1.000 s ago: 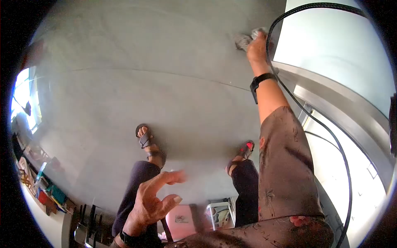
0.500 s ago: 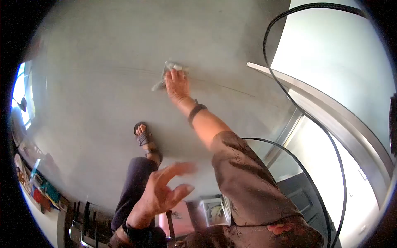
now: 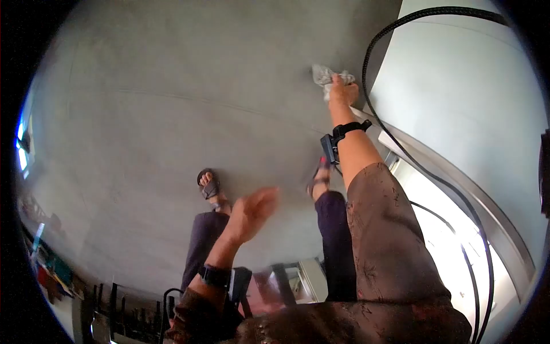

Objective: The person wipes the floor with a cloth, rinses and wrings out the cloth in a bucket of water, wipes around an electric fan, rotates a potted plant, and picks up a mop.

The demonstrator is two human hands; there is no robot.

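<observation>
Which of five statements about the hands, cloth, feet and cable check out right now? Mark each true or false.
1. The right hand holds a pale cloth. True.
2. The left hand is also on the cloth. False: it is well apart from it, with nothing visible in its grasp.
3. A black strap circles the right wrist. True.
4. Both feet wear closed boots. False: they wear open-toed sandals.
5. In this view, a black cable crosses the white panel. True.
</observation>
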